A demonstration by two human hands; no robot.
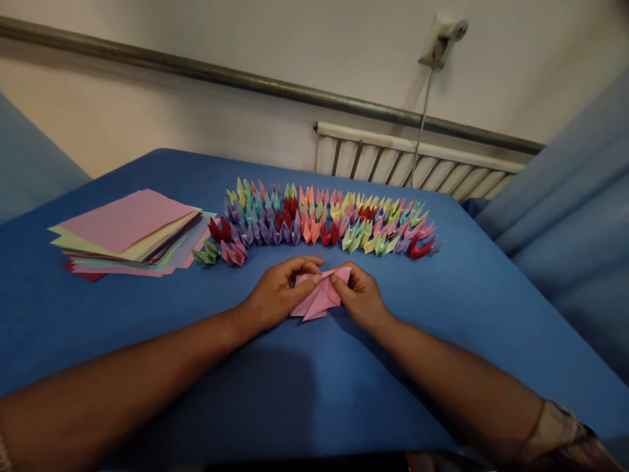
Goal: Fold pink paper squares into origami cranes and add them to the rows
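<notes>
Just above the middle of the blue table, a partly folded pink origami paper (318, 300) is held between both hands. My left hand (281, 288) pinches its upper left part with thumb and fingers. On the other side, my right hand (364, 296) grips the upper right edge, thumb on the near face. Loose flaps and a pointed corner hang below the fingers. Beyond the hands stand rows of small folded paper cranes (310, 226) in many colours. The fingers behind the pink paper are partly hidden.
A stack of coloured paper sheets (128, 226) lies at the left of the blue table (236, 400), pink on top. Behind the table are a radiator (393, 157) and a metal pipe (255, 82) along the wall. Blue curtains (580, 216) hang at the right.
</notes>
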